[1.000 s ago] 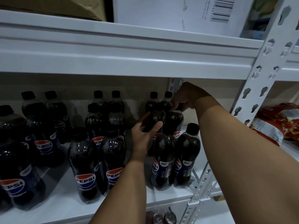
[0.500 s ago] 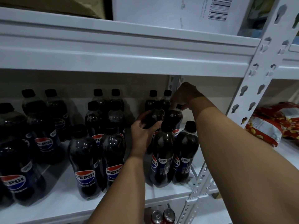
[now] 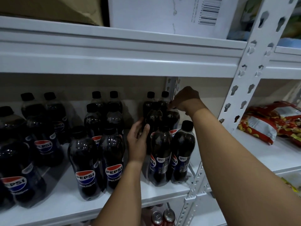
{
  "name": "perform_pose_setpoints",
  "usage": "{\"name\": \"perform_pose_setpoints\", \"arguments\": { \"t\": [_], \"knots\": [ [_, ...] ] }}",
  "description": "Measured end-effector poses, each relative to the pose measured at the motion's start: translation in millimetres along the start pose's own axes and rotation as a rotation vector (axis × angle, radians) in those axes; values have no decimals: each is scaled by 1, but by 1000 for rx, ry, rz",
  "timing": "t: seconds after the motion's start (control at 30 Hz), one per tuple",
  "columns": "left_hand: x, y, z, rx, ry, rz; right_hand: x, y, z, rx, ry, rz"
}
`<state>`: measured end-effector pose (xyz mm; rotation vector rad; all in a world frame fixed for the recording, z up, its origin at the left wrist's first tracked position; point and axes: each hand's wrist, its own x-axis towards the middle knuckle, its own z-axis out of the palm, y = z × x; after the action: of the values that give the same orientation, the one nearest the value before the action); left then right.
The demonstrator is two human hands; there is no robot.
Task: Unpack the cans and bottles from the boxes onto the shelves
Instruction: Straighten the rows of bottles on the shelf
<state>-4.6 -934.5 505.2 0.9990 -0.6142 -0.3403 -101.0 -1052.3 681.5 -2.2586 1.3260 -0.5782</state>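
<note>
The white shelf [image 3: 162,195] already carries most of the work: many dark Pepsi bottles stand on it in pairs, in three groups that go from the front edge to the back wall. The left group [image 3: 40,144] and the middle group [image 3: 101,144] look finished and nobody touches them. On the shelf above rest a brown carton [image 3: 48,8] and a white box with a barcode [image 3: 162,13]; whether they hold more bottles cannot be seen. In the next bay to the right lie red snack bags [image 3: 268,124], which are not part of this task.

The right group is the one in hand. Its two front bottles [image 3: 172,154] stand upright near the shelf edge. Behind them the left hand [image 3: 138,141] wraps its fingers and thumb round the side of the second-row left bottle [image 3: 153,118]. The right hand [image 3: 185,100] reaches over and pinches the neck or cap of the second-row right bottle [image 3: 173,118] with curled fingers; the cap itself is hidden under them. Both bottles seem to be down on the shelf, being pushed or straightened into their row.

Below the shelf two can tops [image 3: 162,216] show, so some cans are placed too. The task appears well advanced, though the source boxes are out of view.
</note>
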Motion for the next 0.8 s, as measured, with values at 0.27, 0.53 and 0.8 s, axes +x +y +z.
{"name": "perform_pose_setpoints", "arguments": {
  "t": [0.27, 0.53, 0.8],
  "knots": [
    [-43, 18, -10, 13, -78, 28, -85, 26, 1, 401, 133, -17],
    [-64, 19, -8, 78, -203, -44, -123, 46, 36, 501, 297, -124],
    [-73, 22, -12, 71, -284, -123, -121, 46, 39, 542, 203, -173]
  ]
}}
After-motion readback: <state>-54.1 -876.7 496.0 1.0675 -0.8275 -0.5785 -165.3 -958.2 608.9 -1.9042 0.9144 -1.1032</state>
